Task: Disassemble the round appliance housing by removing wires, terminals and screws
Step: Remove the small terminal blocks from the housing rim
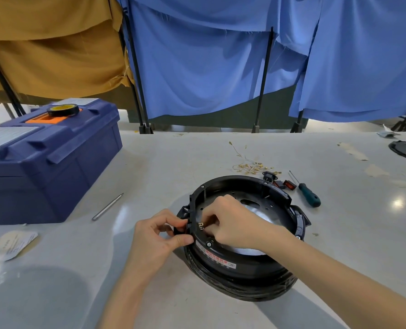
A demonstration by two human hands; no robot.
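Right grip [233, 219] pinches a terminal [201, 225] inside the housing [244, 269] wall, which my left grip [159, 233] clamps from outside, and I judge a skewed tug could bend it.

Grey table [149, 167] with housing [233, 264], toolbox [55, 167], screwdriver [308, 195], wires [251, 166], metal rod [107, 206]

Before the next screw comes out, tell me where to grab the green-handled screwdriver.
Grip the screwdriver by its thick green handle, coming down from above on the right. It lies flat on the table, thin shaft pointing away, handle nearest you, apart from the housing.
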